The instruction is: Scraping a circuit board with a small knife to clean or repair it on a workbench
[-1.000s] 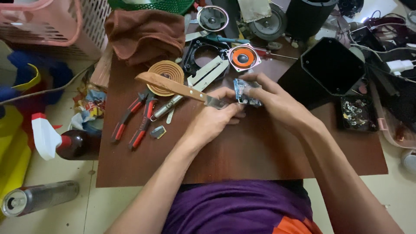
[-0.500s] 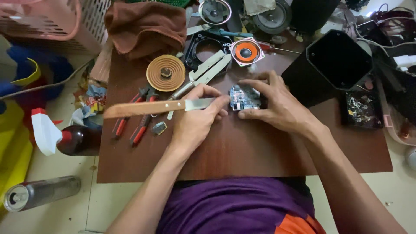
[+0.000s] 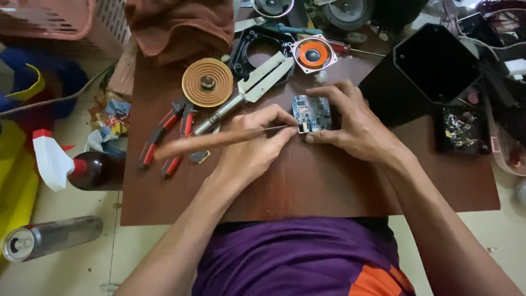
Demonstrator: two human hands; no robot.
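Note:
My left hand (image 3: 257, 145) grips a knife (image 3: 211, 141) with a wooden handle pointing left; its thin blade tip touches the left edge of a small blue circuit board (image 3: 311, 113). My right hand (image 3: 353, 123) holds that board down on the brown wooden board (image 3: 307, 181), fingers curled round its top and right side. Both forearms reach up from the bottom of the view over my purple shirt.
Red-handled pliers (image 3: 164, 134), a copper coil disc (image 3: 207, 82), a metal serrated tool (image 3: 246, 93), an orange speaker driver (image 3: 313, 53) and a brown cloth (image 3: 181, 24) lie on the board's far-left part. A black box (image 3: 433, 63) stands right. A spray bottle (image 3: 82, 167) and can (image 3: 49, 238) lie on the floor.
The knife has swung from lying across the coil to nearly level, its blade now edge-on at the circuit board's left side. My right hand has kept its hold on the board.

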